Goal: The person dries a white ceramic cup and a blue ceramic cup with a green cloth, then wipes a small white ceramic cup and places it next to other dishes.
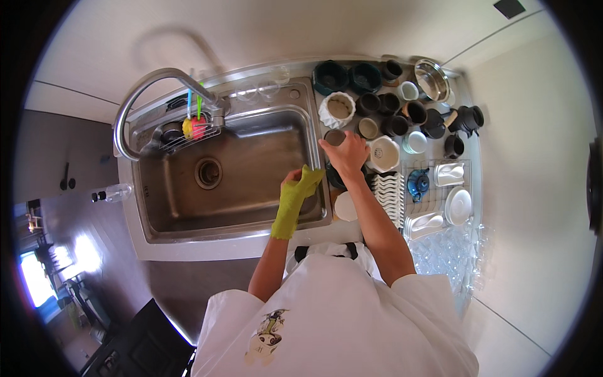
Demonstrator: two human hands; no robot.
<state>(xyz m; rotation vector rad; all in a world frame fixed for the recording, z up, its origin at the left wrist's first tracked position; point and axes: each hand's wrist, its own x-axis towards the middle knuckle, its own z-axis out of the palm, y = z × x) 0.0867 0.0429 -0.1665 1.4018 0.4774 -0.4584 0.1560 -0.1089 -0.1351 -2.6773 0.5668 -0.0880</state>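
Observation:
Over the front right part of the stainless steel sink, my left hand has a yellow-green cloth wrapped about it. The cloth covers most of that hand and the wrist, with a few fingers showing at its edge. Just past the sink's right rim, my right hand has its fingers around the rim of a small brownish cup. Whether that cup is raised or standing cannot be told. Close beside the right hand are a white faceted bowl and a beige cup.
A curved faucet arches over the sink's left side. Near it, a wire caddy holds yellow and pink scrubbers. Dark cups, a white dish rack, a blue teapot and clear glassware crowd the right counter.

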